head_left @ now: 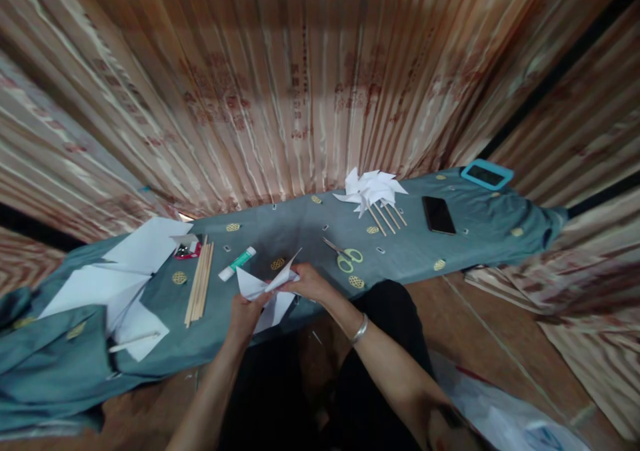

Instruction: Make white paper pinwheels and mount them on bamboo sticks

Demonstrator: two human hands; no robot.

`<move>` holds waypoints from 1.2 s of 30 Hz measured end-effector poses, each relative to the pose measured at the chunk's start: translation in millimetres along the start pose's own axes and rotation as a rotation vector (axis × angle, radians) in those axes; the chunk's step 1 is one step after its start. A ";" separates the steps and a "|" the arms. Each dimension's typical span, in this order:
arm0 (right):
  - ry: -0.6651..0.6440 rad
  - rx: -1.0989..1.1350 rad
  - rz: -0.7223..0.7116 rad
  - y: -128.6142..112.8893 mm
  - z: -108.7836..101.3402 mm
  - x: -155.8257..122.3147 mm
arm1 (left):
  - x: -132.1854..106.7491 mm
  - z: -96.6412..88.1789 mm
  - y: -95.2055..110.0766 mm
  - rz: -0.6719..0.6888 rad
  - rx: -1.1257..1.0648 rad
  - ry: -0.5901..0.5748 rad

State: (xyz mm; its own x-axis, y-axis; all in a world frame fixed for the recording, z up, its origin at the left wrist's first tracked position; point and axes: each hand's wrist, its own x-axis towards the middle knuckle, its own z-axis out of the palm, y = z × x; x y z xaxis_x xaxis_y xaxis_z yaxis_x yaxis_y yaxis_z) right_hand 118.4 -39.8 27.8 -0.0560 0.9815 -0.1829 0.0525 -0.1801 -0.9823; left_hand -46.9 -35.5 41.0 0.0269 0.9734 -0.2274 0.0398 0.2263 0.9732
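Observation:
Both my hands hold a folded white paper piece (pixel 268 288) just above the near edge of a blue-grey cloth (pixel 310 228). My left hand (pixel 245 316) grips its lower left part with curled fingers. My right hand (pixel 307 283), a silver bangle on its wrist, pinches the paper's right flap. Green-handled scissors (pixel 347 258) lie just right of my right hand. A glue stick (pixel 237 263) with a green body lies to the upper left of the paper.
Wooden sticks (pixel 199 290) and loose white sheets (pixel 131 274) lie at the left. White paper pinwheels on sticks (pixel 373 191) rest at the back. A black phone (pixel 439 214) and a blue-cased device (pixel 487 174) lie at the right. A striped curtain hangs behind.

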 end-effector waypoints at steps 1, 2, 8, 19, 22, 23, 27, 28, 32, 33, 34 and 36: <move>0.007 -0.018 0.001 -0.3 -0.4 0.0 | 0.5 0.0 -0.6 0.003 -0.004 -0.007; 0.010 -0.038 0.001 -1.2 -0.9 -0.2 | 0.7 0.1 -0.6 0.009 -0.007 -0.016; 0.005 -0.162 0.022 -11.4 -3.5 -4.5 | 1.8 -2.8 1.0 0.040 0.102 -0.064; 0.000 -0.267 0.071 -21.8 -2.5 -10.5 | 6.1 -6.1 -8.6 0.055 0.125 -0.033; 0.003 -0.247 0.076 -19.2 -1.1 -10.0 | 7.4 -5.2 -12.1 0.048 0.111 -0.019; 0.010 -0.231 0.080 -17.7 -0.3 -9.6 | 8.0 -4.9 -13.4 0.042 0.104 -0.011; 0.007 -0.159 0.071 -14.4 2.4 -8.5 | 8.7 -3.6 -17.4 0.017 0.045 0.008; -0.005 -0.148 0.064 -14.6 2.4 -8.5 | 8.4 -3.4 -17.9 0.012 0.033 0.009; -0.017 -0.191 0.022 -16.2 0.1 -9.3 | 6.6 -2.4 -18.3 0.011 -0.020 -0.006; -0.017 -0.210 0.017 -16.4 -0.6 -9.6 | 6.1 -2.0 -17.9 0.008 -0.033 -0.005; -0.022 -0.226 0.016 -16.4 -1.2 -9.9 | 5.6 -1.6 -17.3 0.002 -0.047 -0.004; -0.030 -0.245 0.014 -16.3 -1.9 -10.6 | 4.3 -0.6 -15.3 -0.019 -0.080 -0.007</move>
State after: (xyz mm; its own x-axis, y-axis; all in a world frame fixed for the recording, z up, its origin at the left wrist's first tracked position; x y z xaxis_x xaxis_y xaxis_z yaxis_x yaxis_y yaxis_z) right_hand 120.1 -47.2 45.9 -0.0828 0.9761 -0.2010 0.2938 -0.1688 -0.9409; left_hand -48.0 -34.7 25.2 0.0337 0.9687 -0.2458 -0.0400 0.2471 0.9682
